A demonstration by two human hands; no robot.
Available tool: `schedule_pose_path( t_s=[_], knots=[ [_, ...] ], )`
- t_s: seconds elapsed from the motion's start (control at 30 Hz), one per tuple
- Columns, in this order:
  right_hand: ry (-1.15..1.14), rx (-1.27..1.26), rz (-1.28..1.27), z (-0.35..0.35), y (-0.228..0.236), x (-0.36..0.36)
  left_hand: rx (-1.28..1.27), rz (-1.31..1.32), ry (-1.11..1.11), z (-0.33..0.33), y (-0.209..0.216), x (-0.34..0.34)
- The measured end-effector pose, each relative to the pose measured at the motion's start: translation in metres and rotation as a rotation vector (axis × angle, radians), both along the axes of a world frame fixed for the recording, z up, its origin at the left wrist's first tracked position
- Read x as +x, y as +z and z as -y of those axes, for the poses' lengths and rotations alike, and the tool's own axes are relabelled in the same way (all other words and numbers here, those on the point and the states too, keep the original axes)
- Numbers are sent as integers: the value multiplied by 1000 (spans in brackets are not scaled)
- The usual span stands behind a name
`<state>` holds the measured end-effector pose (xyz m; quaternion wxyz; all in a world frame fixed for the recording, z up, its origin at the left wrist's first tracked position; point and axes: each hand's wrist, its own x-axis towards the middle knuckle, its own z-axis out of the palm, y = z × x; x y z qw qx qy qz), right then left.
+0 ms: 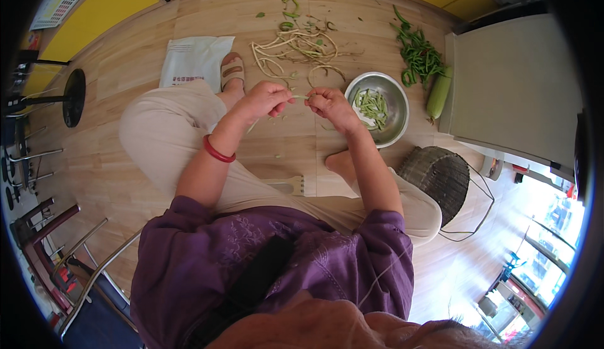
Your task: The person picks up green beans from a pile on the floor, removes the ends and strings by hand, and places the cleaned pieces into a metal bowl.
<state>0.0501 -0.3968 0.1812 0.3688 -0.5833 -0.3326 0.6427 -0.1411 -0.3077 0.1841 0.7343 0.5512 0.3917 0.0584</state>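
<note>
A thin green bean [300, 97] is stretched between my two hands above the floor. My left hand [267, 100] pinches one side of it, and a green end hangs below that palm. With fingertips closed, my right hand [333, 107] grips the other side. Just right of that hand stands a round metal bowl [400, 117], holding short bean pieces [371, 108] on its bottom. Beyond my hands, long pale beans [286, 50] lie in a loose tangle on the wooden floor.
Green peppers [420, 53] are heaped at the far right, beside a long green gourd [438, 97] and a grey cabinet [513, 85]. A dark woven basket [434, 179] stands by my right knee. A white plastic bag [195, 60] lies far left. Metal-framed chairs [94, 292] stand near left.
</note>
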Motion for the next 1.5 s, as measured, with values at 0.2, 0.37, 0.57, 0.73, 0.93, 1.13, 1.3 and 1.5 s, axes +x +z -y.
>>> schedule_pose_path(
  t_s=[0.2, 0.37, 0.57, 0.73, 0.93, 1.13, 1.3, 1.5],
  knots=[
    [-399, 20, 161, 1, -36, 22, 103, -72, -64, -3, -6, -7],
    [-431, 89, 17, 5, 1, 34, 410, -17, -78, 5, -11, -8],
    [232, 61, 94, -2, 12, 1, 554, -157, -285, 4, 1, 2],
    [172, 108, 288, 1, -3, 0, 541, -184, -183, 5, -8, -2],
    [-435, -37, 92, -2, -52, 37, 393, -170, -179, -2, -6, -9],
    [101, 283, 458, 0, -9, -7, 337, -170, -178, 5, -11, -1],
    [214, 309, 560, 4, -3, -16, 147, -166, -170, 4, -5, -1],
    [137, 275, 600, 3, -6, -3, 77, -117, -179, -5, -8, -10]
  ],
)
